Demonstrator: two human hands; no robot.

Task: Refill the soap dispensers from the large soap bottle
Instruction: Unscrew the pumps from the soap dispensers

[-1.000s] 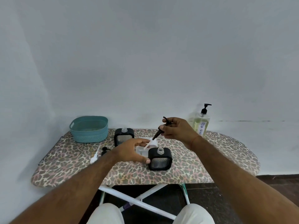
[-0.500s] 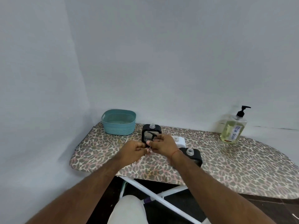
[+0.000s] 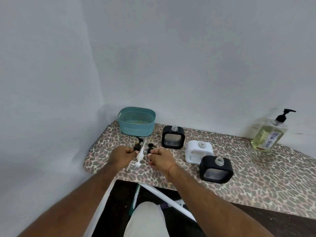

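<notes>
Three dispensers stand open, without pumps, on the leopard-print board point(image 3: 256, 182): a black dispenser point(image 3: 173, 137) at the back, a white dispenser point(image 3: 199, 151) in the middle and a second black dispenser point(image 3: 216, 169) nearest me. The large soap bottle point(image 3: 266, 134), labelled DISH SOAP, stands at the far right with its pump on. Left of the dispensers lie three pumps. My left hand point(image 3: 122, 155) pinches the left black pump point(image 3: 137, 145). A white pump point(image 3: 139, 155) lies between my hands. My right hand point(image 3: 160, 158) pinches the right black pump point(image 3: 150, 148) down at the board.
A teal basket point(image 3: 136, 124) sits at the board's back left corner, close to the wall. The board's left end and front edge lie just beside my hands. White board legs point(image 3: 167, 199) and my knee show below.
My right hand carried a black pump from above the dispensers down to the board's left end. My left hand left the white dispenser and took another black pump. The view swung left.
</notes>
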